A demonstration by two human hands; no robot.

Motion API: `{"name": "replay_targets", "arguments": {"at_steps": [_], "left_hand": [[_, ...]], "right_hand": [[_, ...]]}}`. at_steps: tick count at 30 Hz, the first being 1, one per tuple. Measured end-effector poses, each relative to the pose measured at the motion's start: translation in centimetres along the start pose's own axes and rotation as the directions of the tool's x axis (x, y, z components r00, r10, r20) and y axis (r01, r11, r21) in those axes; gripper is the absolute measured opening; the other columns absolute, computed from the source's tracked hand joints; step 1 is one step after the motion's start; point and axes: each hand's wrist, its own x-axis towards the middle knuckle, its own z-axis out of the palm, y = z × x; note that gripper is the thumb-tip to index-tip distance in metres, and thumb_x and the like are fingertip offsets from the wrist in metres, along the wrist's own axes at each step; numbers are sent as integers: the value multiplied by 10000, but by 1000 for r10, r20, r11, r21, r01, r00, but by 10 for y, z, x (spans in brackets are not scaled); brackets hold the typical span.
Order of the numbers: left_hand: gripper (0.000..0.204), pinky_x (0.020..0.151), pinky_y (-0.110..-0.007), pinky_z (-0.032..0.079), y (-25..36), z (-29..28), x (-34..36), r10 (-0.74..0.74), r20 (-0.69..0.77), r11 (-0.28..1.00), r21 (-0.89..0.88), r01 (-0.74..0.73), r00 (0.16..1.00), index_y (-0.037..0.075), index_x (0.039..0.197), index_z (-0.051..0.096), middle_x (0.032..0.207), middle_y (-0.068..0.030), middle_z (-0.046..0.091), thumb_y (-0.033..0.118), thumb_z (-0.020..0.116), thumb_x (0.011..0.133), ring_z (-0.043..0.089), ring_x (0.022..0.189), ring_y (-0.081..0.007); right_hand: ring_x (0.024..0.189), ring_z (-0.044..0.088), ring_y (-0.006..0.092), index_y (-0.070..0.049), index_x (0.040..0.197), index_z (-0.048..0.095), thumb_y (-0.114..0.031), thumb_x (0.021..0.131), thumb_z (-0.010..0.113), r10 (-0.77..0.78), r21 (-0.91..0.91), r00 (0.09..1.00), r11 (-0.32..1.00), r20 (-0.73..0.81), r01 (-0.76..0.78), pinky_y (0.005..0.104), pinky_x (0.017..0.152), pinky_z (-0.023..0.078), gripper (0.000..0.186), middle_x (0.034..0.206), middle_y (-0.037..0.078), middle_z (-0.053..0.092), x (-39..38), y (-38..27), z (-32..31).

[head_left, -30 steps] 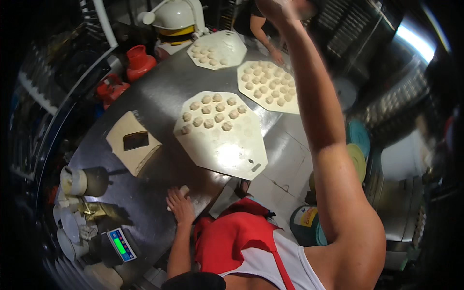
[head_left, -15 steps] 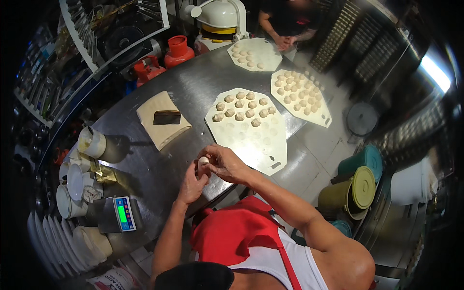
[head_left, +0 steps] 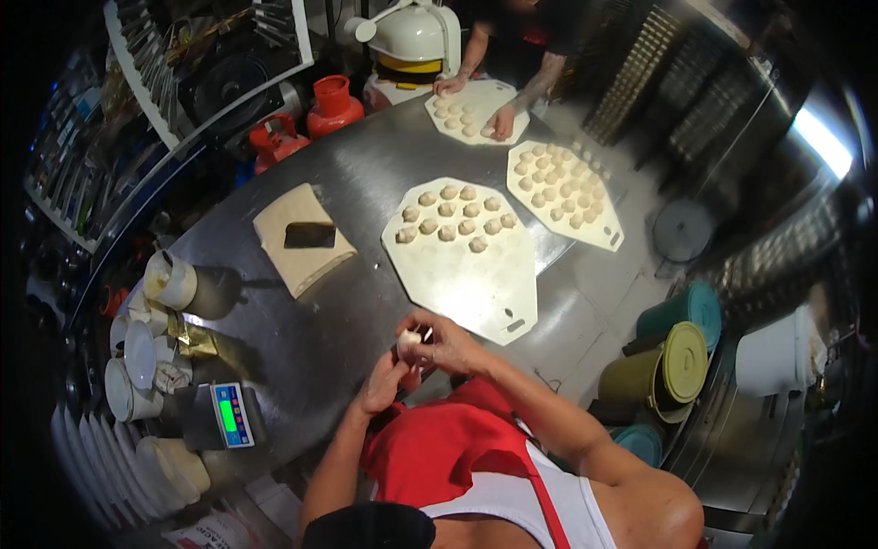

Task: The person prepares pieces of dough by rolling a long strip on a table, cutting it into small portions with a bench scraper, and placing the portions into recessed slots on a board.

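Note:
A small pale dough ball [head_left: 409,339] is held in front of my red apron, between both hands. My left hand [head_left: 383,382] cups it from below with bent fingers. The fingers of my right hand [head_left: 443,345] close round it from above and the right, hiding part of it. Just beyond my hands lies a cream octagonal board [head_left: 455,295] with a slot handle at its near right corner. Several shaped dough balls [head_left: 447,209] sit in rows on its far half.
Left of the board lies a sheet of dough [head_left: 305,265] under a dark scraper [head_left: 310,235]. A digital scale [head_left: 231,415] and white tubs [head_left: 171,280] stand at left. Another filled board [head_left: 567,194] lies at right. At the far board [head_left: 471,133], a co-worker's hands [head_left: 498,123] touch dough pieces.
My hands, with the dough ball between them, have come nearer my body and slightly right. The co-worker's hands, clasped before, are now spread over the far board.

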Motion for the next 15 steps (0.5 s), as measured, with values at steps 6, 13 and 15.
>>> {"name": "replay_targets", "arguments": {"at_steps": [6, 13, 15], "left_hand": [[297, 650, -344, 493, -3, 25, 0, -72, -104, 980, 178, 90, 992, 28, 1150, 597, 853, -37, 653, 278, 436, 1147, 596, 708, -149], [246, 623, -386, 494, -5, 93, 46, -199, -480, 922, 204, 330, 854, -11, 1069, 596, 756, -90, 645, 214, 506, 1111, 637, 668, -204], [340, 710, -390, 523, -6, 122, 52, -155, -537, 891, 286, 352, 829, -27, 1144, 596, 869, -120, 682, 300, 500, 1139, 677, 781, -224]], "right_hand": [[890, 689, 220, -26, 1351, 640, -274, 999, 731, -117, -112, 989, 988, -89, 107, 376, 872, 578, 440, 1124, 127, 705, -8, 22, -14], [866, 663, 127, -25, 1304, 668, -282, 1046, 723, -61, -163, 998, 985, 8, 61, 325, 793, 564, 368, 1075, 47, 734, 1, 35, -71], [864, 672, 124, -30, 1304, 661, -279, 1057, 711, -19, -26, 995, 999, 93, 22, 312, 782, 569, 354, 1059, 58, 728, 8, 59, -90]]}}
